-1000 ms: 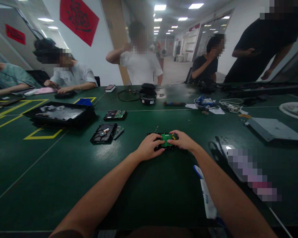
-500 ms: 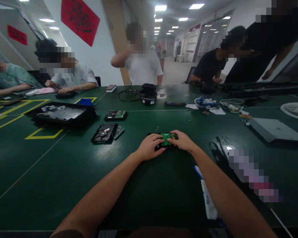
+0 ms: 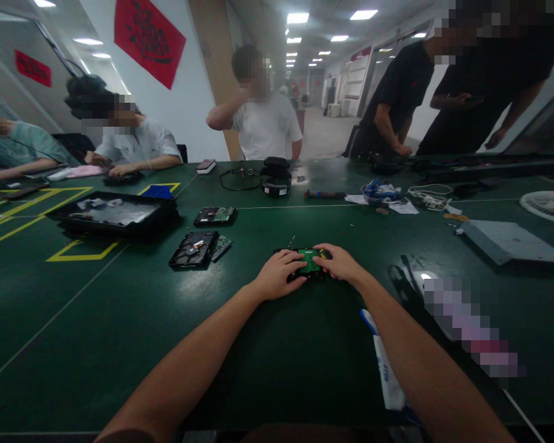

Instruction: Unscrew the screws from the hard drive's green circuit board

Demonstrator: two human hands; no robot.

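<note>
A black device with a green circuit board point(image 3: 309, 253) on top lies flat on the dark green counter point(image 3: 277, 363), straight ahead of the person and between the two hands. The left hand point(image 3: 279, 274) rests over its left part, fingers somewhat spread across the board and thumb near the closer edge; whether that grip squeezes or only steadies, I cannot tell. The right hand point(image 3: 340, 261) is at the right end, its grip pinching a small yellow-and-black piece point(image 3: 323, 253) between thumb and fingers, mostly hidden by them. Off to the left sit an open black casing point(image 3: 192, 249), a loose circuit board point(image 3: 221, 247) just beside it, and, farther back, another device with a partly green face point(image 3: 215, 215). Farther left is a black tray point(image 3: 115, 212) holding pale scraps. A white and blue packet point(image 3: 388, 372) lies beside the right forearm, and a flat grey box point(image 3: 512, 241) is well apart on the right. Across the counter, a person in a white shirt point(image 3: 268, 130) raises one arm
</note>
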